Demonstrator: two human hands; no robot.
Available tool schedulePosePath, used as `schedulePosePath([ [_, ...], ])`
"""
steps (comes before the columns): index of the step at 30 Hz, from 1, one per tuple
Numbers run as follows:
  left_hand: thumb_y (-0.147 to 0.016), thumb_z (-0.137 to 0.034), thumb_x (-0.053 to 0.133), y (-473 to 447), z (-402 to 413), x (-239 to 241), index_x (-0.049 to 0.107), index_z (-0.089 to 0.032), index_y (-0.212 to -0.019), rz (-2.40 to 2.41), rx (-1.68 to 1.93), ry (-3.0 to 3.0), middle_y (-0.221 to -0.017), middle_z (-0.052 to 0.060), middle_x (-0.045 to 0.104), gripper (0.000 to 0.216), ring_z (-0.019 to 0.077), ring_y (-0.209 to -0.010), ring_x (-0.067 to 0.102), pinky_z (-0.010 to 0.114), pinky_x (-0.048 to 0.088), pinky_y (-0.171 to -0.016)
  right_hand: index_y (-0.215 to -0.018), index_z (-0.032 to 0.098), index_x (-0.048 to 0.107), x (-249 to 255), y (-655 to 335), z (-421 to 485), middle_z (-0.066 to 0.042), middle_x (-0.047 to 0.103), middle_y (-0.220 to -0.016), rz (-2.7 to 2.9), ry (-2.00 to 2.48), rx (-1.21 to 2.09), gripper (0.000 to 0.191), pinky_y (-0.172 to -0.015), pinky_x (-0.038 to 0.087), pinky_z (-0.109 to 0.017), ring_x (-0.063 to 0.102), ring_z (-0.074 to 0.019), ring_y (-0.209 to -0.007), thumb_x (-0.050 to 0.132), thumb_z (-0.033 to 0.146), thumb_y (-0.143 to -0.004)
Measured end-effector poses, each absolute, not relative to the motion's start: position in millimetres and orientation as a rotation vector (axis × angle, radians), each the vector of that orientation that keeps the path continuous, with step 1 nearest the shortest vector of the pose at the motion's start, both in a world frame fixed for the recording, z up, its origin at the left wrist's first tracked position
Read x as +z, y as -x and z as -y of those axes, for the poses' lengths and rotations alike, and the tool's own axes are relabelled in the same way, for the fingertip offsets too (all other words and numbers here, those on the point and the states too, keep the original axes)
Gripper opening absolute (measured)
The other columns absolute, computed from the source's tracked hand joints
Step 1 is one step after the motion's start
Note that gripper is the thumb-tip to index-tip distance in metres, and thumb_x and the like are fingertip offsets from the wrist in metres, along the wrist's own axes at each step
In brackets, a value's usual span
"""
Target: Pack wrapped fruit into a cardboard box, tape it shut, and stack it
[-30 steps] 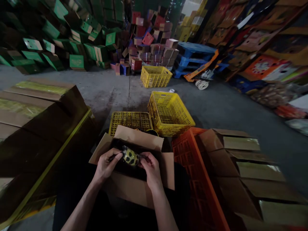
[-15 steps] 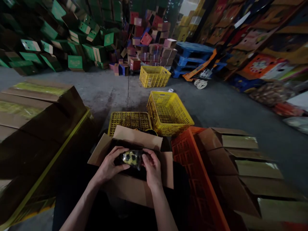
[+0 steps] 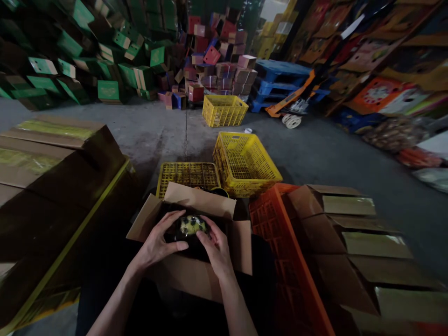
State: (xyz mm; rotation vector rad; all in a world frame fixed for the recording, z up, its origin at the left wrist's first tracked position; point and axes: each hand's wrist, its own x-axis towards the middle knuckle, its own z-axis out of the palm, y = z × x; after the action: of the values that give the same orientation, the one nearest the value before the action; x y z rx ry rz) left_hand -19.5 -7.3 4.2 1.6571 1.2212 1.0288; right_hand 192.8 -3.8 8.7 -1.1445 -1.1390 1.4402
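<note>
An open cardboard box (image 3: 196, 200) stands right in front of me, its flaps folded out. Both my hands hold a small yellow object with black spots (image 3: 191, 225) over the box's dark inside. My left hand (image 3: 159, 242) grips its left side with the fingers curled round it. My right hand (image 3: 217, 247) wraps its right side, thumb on top. I cannot make out what else lies inside the box.
Two yellow crates (image 3: 245, 163) (image 3: 189, 173) stand just behind the box, a third (image 3: 224, 110) farther off. An orange crate (image 3: 280, 233) and sealed cartons (image 3: 353, 228) lie at right, stacked cartons (image 3: 52, 163) at left. Green boxes (image 3: 80, 60), a blue pallet (image 3: 280, 74) and a pallet jack (image 3: 294, 112) are beyond.
My hands have turned the spotted object and moved it slightly forward over the box. The fingers have closed further round it from both sides.
</note>
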Motion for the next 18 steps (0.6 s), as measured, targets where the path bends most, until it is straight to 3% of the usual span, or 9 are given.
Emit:
schedulePosePath([
  [3,-0.079,-0.039,0.081,17,7,2,0.051,-0.031,-0.146,-1.237,0.969,-1.7,-0.146,0.011,0.055,0.074,0.0314,-0.134,0.054,0.049,0.042,-0.114,-0.119,0.026,0.072,7,-193,3,-0.007,0.074,-0.12,1.078,1.157,1.422,0.043,-0.101,0.052,-0.043,0.067,-0.0287,-0.114,0.077,0.047,-0.082],
  [9,-0.082,-0.04,0.078,16,10,-3,0.063,-0.024,-0.129,-1.262,1.016,-1.633,-0.125,0.01,0.069,0.053,0.0281,-0.119,0.065,0.044,0.049,-0.106,-0.119,0.025,0.074,10,-190,2,-0.008,0.075,-0.113,1.092,1.139,1.517,0.044,-0.083,0.06,-0.039,0.071,-0.0278,-0.101,0.072,0.053,-0.086],
  [13,-0.085,-0.044,0.074,20,10,0,0.063,-0.02,-0.127,-1.335,1.061,-1.479,-0.124,0.011,0.071,0.05,0.0276,-0.114,0.068,0.04,0.054,-0.099,-0.122,0.026,0.072,9,-188,3,-0.007,0.075,-0.112,1.058,1.089,1.552,0.045,-0.082,0.06,-0.039,0.071,-0.026,-0.095,0.074,0.052,-0.085],
  [18,-0.087,-0.045,0.071,23,7,0,0.063,-0.018,-0.127,-1.294,1.096,-1.398,-0.117,0.01,0.073,0.049,0.027,-0.108,0.07,0.036,0.055,-0.093,-0.108,0.023,0.078,-3,-191,1,-0.006,0.074,-0.096,1.066,1.201,1.45,0.037,-0.078,0.056,-0.035,0.068,-0.0214,-0.081,0.076,0.049,-0.082],
])
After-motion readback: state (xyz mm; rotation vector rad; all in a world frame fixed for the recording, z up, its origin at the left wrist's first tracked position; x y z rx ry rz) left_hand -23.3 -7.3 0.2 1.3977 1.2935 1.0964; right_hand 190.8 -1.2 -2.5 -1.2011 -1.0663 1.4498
